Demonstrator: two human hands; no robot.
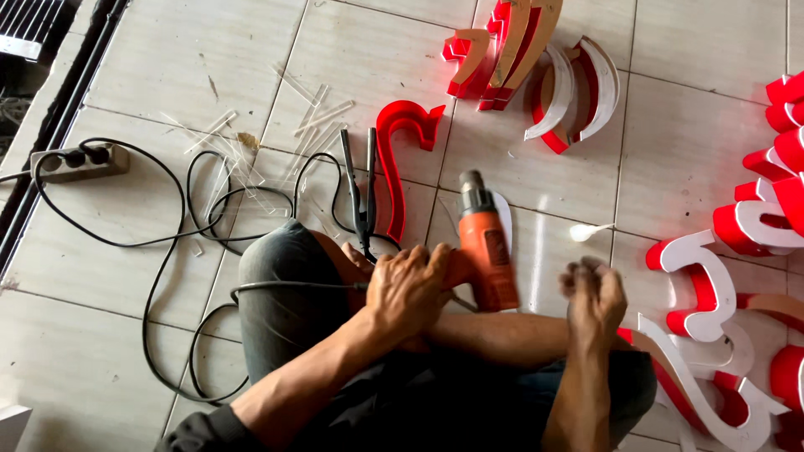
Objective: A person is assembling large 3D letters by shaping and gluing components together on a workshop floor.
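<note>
Orange plastic heat gun (484, 251), metal nozzle up: we grip it in our left hand (408, 289). Our right hand (595, 297), blurred, curls nearly closed; contents we cannot tell. Glossy red curved letter (398, 155) on tile.

Tiled floor (151, 243) under red letters (400, 159), cables (159, 276)

Light: you are working in bright, even daylight on the pale tiled floor (151, 251).
Glare: a white streak shines on the tiles just right of the orange heat gun (484, 251).
Shadows: soft and short beneath the heat gun and black cables (159, 276).
Blur: your right hand (593, 297) smears with motion; your left hand (409, 289) stays sharper.
Colour: the red letters (775, 201) far right of the heat gun look oversaturated, almost glowing.
</note>
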